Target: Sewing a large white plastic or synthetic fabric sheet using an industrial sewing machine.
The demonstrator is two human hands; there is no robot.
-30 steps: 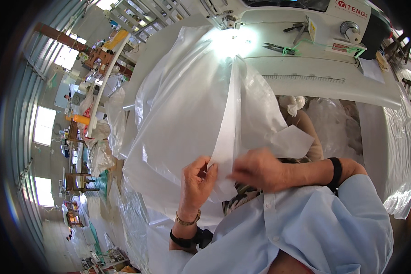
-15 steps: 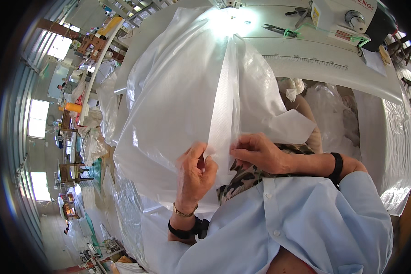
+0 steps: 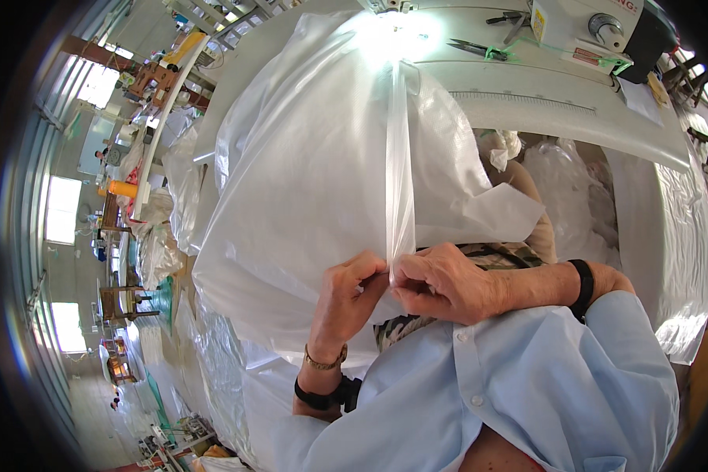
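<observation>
The step in hand looks to be folding: the left hand (image 3: 346, 295) and right hand (image 3: 452, 283) bring the layers of a sheet (image 3: 307, 189) together into a narrow strip (image 3: 401, 157) that runs straight from the machine (image 3: 562, 27) toward the wearer. Both grips are narrow. Left thumb and forefinger pinch the strip's near end from one side, the right fingers close on it from the other, and the two sets of fingertips all but meet; just how they overlap is hidden.

The next move, as I judge it, calls for keeping the layers even and the strip lightly taut, in line with the lit end of the machine. A slack pinch could let the fold open or wander — slick film like this probably slides easily.

The sheet is white, cloudy and softly shiny. It lies on the table (image 3: 590, 130) in front of the machine, with its far end lost in the light (image 3: 405, 35) there, and its near part drapes off toward the wearer. To the left of the strip it spreads broad, with long creases fanning out from the machine; to the right is a smaller flap with a cornered end. The strip itself shows fine lengthwise folds. Snips (image 3: 480, 51) lie just right of the machine's lit end — apart from the sheet.
</observation>
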